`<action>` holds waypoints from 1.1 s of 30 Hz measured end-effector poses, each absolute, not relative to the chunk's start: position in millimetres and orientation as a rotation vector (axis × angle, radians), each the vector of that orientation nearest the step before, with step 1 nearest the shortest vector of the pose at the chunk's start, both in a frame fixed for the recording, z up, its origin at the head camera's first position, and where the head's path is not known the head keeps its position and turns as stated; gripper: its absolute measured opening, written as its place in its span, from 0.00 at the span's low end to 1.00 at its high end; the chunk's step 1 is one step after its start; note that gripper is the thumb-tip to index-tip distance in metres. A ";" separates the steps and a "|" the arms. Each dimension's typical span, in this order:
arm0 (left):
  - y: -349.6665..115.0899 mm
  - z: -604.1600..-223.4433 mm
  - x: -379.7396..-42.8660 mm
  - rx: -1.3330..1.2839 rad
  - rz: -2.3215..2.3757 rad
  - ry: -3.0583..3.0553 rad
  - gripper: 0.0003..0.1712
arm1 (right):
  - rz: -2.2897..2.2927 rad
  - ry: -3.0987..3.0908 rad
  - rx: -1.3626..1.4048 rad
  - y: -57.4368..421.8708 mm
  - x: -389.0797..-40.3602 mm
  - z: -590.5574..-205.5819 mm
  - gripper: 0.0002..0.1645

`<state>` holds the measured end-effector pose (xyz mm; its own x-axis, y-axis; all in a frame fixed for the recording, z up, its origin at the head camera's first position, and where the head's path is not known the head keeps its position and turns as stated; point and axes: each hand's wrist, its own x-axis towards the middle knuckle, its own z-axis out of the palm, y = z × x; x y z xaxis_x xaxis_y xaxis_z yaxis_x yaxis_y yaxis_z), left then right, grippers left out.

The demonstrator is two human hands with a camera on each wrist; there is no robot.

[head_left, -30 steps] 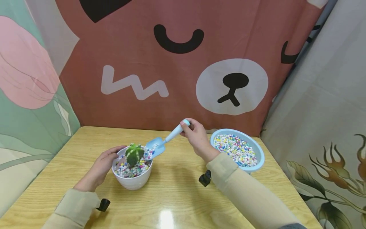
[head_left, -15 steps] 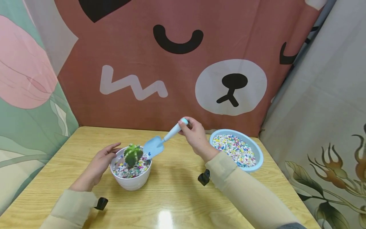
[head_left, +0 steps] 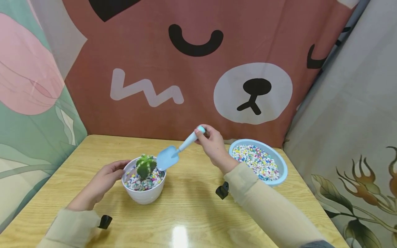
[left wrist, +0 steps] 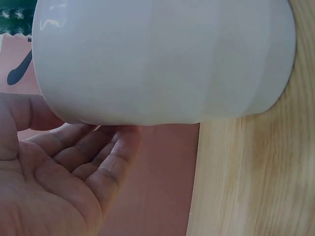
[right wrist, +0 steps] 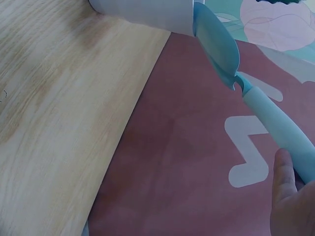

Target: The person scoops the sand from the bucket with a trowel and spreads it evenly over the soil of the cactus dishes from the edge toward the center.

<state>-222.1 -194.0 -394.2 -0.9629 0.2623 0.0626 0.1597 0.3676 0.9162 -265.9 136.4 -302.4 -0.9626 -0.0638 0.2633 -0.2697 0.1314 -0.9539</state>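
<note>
A white pot [head_left: 145, 195] holds a small green cactus [head_left: 145, 167] with multicoloured pebbles [head_left: 136, 184] around it. My left hand [head_left: 100, 182] is at the pot's left side, its fingertips right at the wall; in the left wrist view, the loosely bent fingers [left wrist: 110, 167] meet the pot's edge. My right hand [head_left: 214, 148] pinches a light blue hand trowel [head_left: 168, 158] near the end of its handle. The trowel slants down to the left, its bare blade tipped over the pot's right rim. In the right wrist view, the blade's tip overlaps the pot.
To the right on the wooden table [head_left: 198, 206] stands a light blue basin [head_left: 283, 172] full of multicoloured pebbles [head_left: 254, 162], partly behind the right forearm. A brown bear-print cloth [head_left: 198, 89] hangs behind the table's back edge. Printed cloths also hang at both sides.
The pebbles on the trowel's blade have slid off into the pot, leaving the blade bare. My left hand has drawn back slightly to the left, off the pot's rim. The right hand stays nearly in place.
</note>
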 end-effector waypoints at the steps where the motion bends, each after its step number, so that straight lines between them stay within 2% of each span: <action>1: -193.6 -394.5 -222.5 0.388 1.675 2.518 0.26 | 1.937 -2.241 0.340 136.5 -265.9 -302.6 0.14; 7: -193.5 -396.7 -226.0 0.364 1.735 2.468 0.26 | 1.889 -2.265 0.366 136.3 -263.6 -303.6 0.16; 20: -191.7 -401.1 -229.6 0.363 1.754 2.478 0.24 | 1.793 -2.251 0.438 134.4 -259.9 -304.1 0.12; 33: -189.6 -398.8 -229.9 0.321 1.761 2.463 0.24 | 1.981 -2.125 0.270 139.9 -265.7 -306.6 0.15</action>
